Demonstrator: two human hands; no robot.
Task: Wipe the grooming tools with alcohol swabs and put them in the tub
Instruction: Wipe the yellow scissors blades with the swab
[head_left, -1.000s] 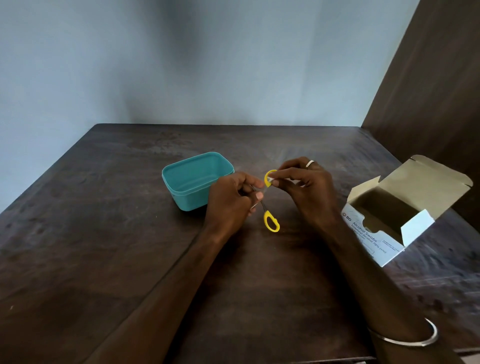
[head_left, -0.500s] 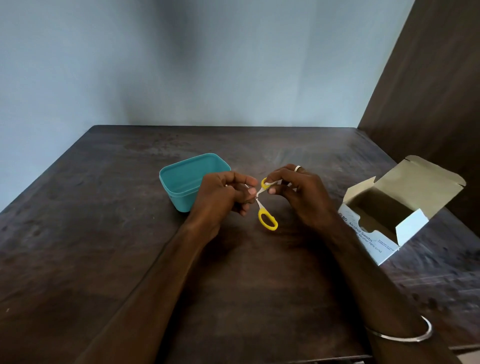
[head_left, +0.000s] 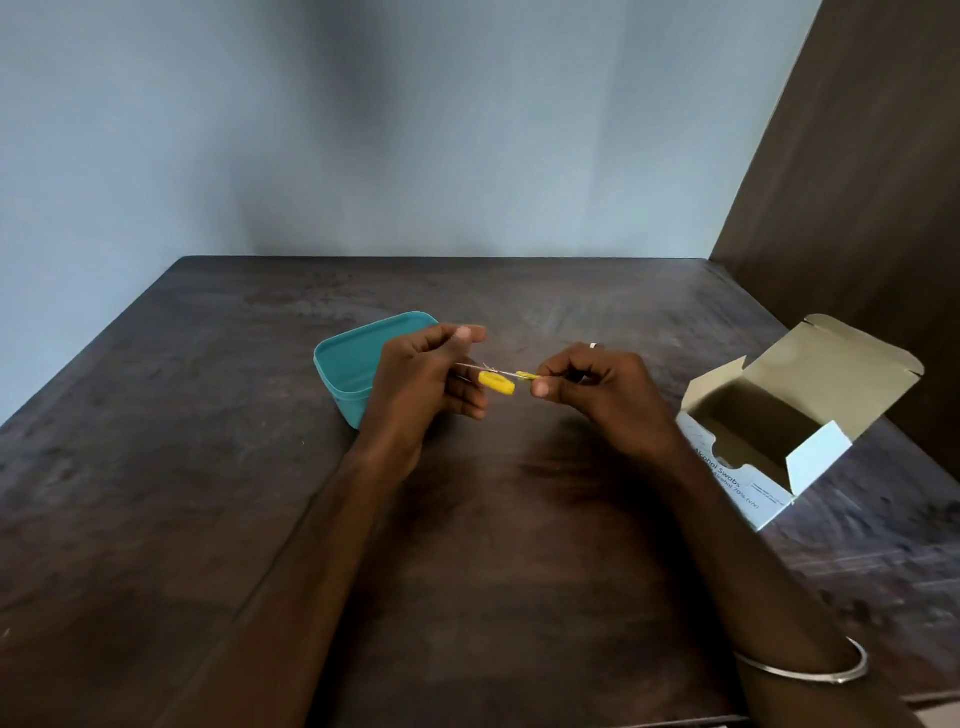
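Observation:
Small scissors with yellow handles (head_left: 496, 382) hang in the air between my hands, lying roughly level. My left hand (head_left: 426, 384) grips the metal blade end. My right hand (head_left: 592, 387) pinches the far yellow handle loop, and whether a swab lies under its fingers cannot be seen. The teal tub (head_left: 343, 364) stands on the table just behind and left of my left hand, which hides its right part. What the tub holds is not visible.
An open cardboard box of alcohol swabs (head_left: 779, 431) lies at the right on the dark wooden table (head_left: 208, 467). A dark wooden panel (head_left: 857, 182) rises at the right edge. A pale wall stands behind the table.
The scissors turned from hanging downward to lying nearly level. My hands moved apart a little, the right hand sliding out along the handle.

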